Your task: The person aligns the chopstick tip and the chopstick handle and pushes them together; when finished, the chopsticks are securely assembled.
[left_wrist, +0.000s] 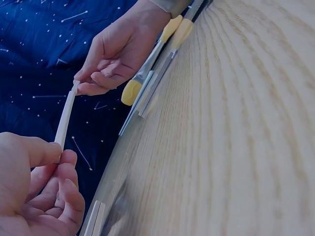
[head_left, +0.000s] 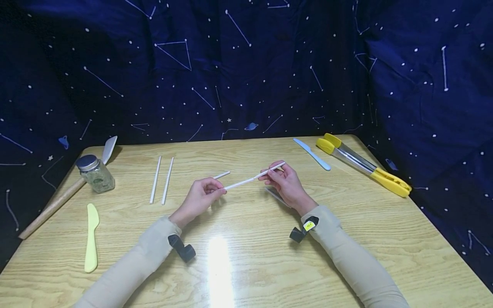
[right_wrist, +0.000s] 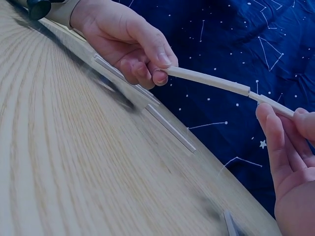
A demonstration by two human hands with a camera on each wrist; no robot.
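Between thumb and fingers, my left hand (head_left: 200, 196) pinches one end of a slim white stick (head_left: 239, 184). My right hand (head_left: 286, 184) pinches a second white stick (right_wrist: 276, 104) in front of it. The two sticks meet end to end in the air above the table, a thin tip of the right one at the wider end of the left one. Behind my left hand lies a white stick (head_left: 222, 174), partly hidden. Another stick (head_left: 276, 196) lies on the table below my right hand, partly covered by it.
Two more white sticks (head_left: 155, 179) lie parallel at left. Further left are a glass jar (head_left: 101, 179) with a dark lid, a wooden-handled spatula (head_left: 54, 209) and a yellow knife (head_left: 91, 239). A blue knife (head_left: 313, 154) and yellow-ended tongs (head_left: 356, 160) lie at back right.
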